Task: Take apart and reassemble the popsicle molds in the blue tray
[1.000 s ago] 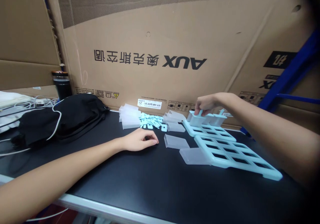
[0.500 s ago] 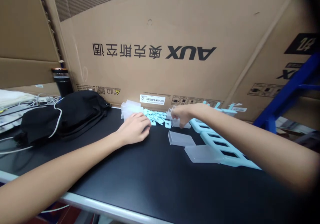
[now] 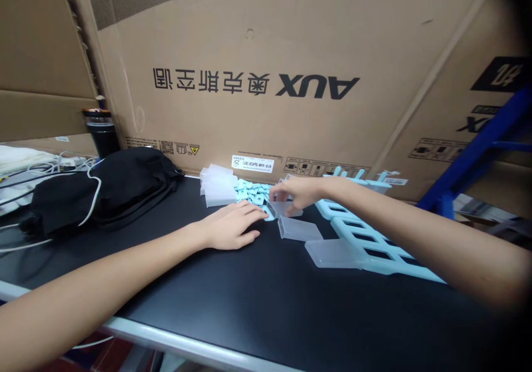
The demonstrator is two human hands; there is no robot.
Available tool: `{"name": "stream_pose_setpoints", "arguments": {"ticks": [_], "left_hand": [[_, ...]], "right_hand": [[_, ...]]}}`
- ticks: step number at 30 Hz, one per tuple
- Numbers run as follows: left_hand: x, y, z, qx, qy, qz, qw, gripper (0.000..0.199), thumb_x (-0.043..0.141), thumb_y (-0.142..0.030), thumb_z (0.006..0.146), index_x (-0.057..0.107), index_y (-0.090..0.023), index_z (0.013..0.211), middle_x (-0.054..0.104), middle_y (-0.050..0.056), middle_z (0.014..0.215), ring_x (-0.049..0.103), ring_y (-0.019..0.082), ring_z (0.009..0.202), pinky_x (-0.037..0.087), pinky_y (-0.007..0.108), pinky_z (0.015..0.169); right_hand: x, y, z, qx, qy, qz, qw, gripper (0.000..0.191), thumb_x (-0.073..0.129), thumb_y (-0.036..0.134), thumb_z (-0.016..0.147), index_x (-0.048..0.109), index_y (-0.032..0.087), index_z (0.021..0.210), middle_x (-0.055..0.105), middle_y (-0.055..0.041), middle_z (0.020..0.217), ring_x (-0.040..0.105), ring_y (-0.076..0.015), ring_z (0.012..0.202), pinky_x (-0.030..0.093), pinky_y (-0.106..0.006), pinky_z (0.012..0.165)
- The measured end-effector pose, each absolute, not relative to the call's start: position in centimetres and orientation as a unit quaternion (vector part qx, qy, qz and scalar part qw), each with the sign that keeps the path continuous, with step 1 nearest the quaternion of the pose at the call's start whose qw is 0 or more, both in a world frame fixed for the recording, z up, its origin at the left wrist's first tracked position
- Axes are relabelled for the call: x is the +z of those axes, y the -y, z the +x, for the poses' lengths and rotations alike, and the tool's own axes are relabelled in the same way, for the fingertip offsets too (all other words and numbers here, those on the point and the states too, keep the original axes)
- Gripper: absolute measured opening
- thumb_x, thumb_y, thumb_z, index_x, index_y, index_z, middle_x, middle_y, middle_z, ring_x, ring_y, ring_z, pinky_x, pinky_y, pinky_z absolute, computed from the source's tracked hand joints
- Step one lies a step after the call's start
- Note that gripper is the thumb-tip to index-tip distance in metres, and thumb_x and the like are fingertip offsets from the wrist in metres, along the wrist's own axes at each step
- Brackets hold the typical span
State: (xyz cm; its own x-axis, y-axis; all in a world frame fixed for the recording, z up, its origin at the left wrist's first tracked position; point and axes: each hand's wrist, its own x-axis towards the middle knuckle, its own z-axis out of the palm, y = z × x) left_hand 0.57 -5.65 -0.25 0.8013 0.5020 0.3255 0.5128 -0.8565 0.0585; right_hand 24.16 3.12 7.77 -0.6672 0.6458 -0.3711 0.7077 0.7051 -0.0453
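Observation:
My left hand [image 3: 233, 225] lies low over the black table, fingers stretched out. Its fingertips touch a light blue square piece with a hole [image 3: 269, 213], in front of a heap of similar blue pieces [image 3: 251, 190]. My right hand [image 3: 300, 192] curls its thumb and fingers round a clear plastic case [image 3: 281, 208]; part of the case is hidden behind the fingers. Nearer to me lie another frosted case [image 3: 300, 229] and a flat one [image 3: 332, 254]. The flat one touches a light blue slotted rack [image 3: 368, 239] under my right forearm.
More frosted cases [image 3: 219, 186] are stacked left of the heap. A black bag [image 3: 133, 186], white cables [image 3: 93, 194] and a black bottle [image 3: 103, 136] stand at the left. A large cardboard box [image 3: 216, 122] closes off the back. A blue metal frame [image 3: 469, 156] rises at the right.
My left hand has moved right and nearer to me, onto a blue piece. My right hand has shifted left with a clear case, towards my left hand.

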Motion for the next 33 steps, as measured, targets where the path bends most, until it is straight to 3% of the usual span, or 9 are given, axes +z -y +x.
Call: {"name": "stream_pose_setpoints", "arguments": {"ticks": [3,6,12,15,18,22,28,31,33], "left_hand": [[-0.3,5.6,0.6,-0.149,0.280,-0.948,0.009,0.038,0.044,-0.034,0.096,0.053,-0.019,0.129,0.052,0.010,0.137,0.048,0.027,0.122,0.038,0.042,0.105],[-0.3,5.5,0.6,-0.146,0.288,-0.946,-0.016,0.031,0.045,-0.033,0.095,0.059,-0.019,0.120,0.057,0.009,0.130,0.050,0.026,0.120,0.039,0.040,0.104],[-0.3,5.4,0.6,-0.197,0.231,-0.947,-0.106,0.016,0.048,-0.018,0.091,0.060,-0.020,0.102,0.061,0.007,0.115,0.056,0.019,0.109,0.043,0.033,0.099],[-0.5,5.2,0.6,-0.218,0.226,-0.939,-0.136,0.019,0.049,-0.014,0.088,0.060,-0.020,0.102,0.060,0.007,0.115,0.055,0.019,0.111,0.043,0.033,0.100],[-0.6,5.0,0.5,-0.224,0.271,-0.927,-0.134,0.018,0.056,-0.023,0.086,0.060,-0.020,0.103,0.059,0.007,0.113,0.055,0.021,0.109,0.045,0.035,0.096],[-0.8,4.6,0.3,-0.233,0.344,-0.898,-0.145,0.035,0.064,-0.041,0.082,0.058,-0.019,0.108,0.062,0.007,0.105,0.058,0.021,0.092,0.049,0.034,0.078],[-0.7,4.4,0.2,-0.236,0.324,-0.896,-0.191,0.034,0.065,-0.037,0.081,0.056,-0.018,0.108,0.065,0.005,0.098,0.059,0.016,0.079,0.048,0.030,0.071],[-0.6,4.4,0.2,-0.241,0.330,-0.892,-0.191,0.035,0.066,-0.037,0.080,0.056,-0.018,0.107,0.065,0.005,0.097,0.060,0.016,0.078,0.048,0.030,0.070],[-0.6,4.4,0.2,-0.248,0.331,-0.889,-0.195,0.034,0.067,-0.036,0.080,0.056,-0.018,0.106,0.066,0.005,0.096,0.060,0.016,0.078,0.048,0.029,0.069]], "right_hand": [[8.1,-2.8,23.1,-0.126,-0.903,0.380,0.157,0.056,0.070,0.046,0.068,0.059,0.025,0.119,0.066,-0.0049,0.103,0.063,-0.0203,0.086,0.046,-0.031,0.071],[8.2,-2.8,22.3,-0.113,-0.900,0.393,0.149,0.054,0.065,0.047,0.072,0.059,0.024,0.121,0.067,-0.0050,0.099,0.062,-0.0198,0.081,0.045,-0.031,0.069],[6.7,-3.0,22.0,-0.083,-0.902,0.389,0.168,0.077,0.067,0.064,0.064,0.056,0.021,0.126,0.062,-0.0102,0.113,0.061,-0.0251,0.094,0.047,-0.035,0.077],[6.6,-3.0,22.0,-0.110,-0.881,0.416,0.196,0.071,0.064,0.064,0.067,0.057,0.020,0.122,0.062,-0.0102,0.111,0.064,-0.0242,0.086,0.049,-0.036,0.072],[8.3,-2.6,21.7,-0.130,-0.839,0.483,0.213,0.052,0.056,0.056,0.076,0.060,0.017,0.109,0.062,-0.0118,0.109,0.066,-0.0214,0.073,0.050,-0.036,0.064],[12.5,-1.2,21.0,-0.110,-0.816,0.523,0.221,0.033,0.059,0.043,0.076,0.062,0.017,0.095,0.066,-0.0106,0.096,0.065,-0.0228,0.070,0.050,-0.037,0.058],[15.1,3.0,19.6,-0.241,-0.755,0.500,0.350,0.019,0.081,0.026,0.057,0.069,0.017,0.070,0.068,-0.0092,0.075,0.064,-0.0285,0.078,0.048,-0.040,0.064],[13.5,4.1,19.4,-0.270,-0.703,0.550,0.361,0.020,0.082,0.011,0.049,0.066,0.018,0.060,0.066,-0.0078,0.063,0.065,-0.0317,0.077,0.047,-0.043,0.064],[12.3,3.9,19.4,-0.247,-0.710,0.554,0.358,0.020,0.082,0.011,0.049,0.065,0.018,0.057,0.066,-0.0073,0.062,0.065,-0.0310,0.076,0.046,-0.043,0.065]]}}
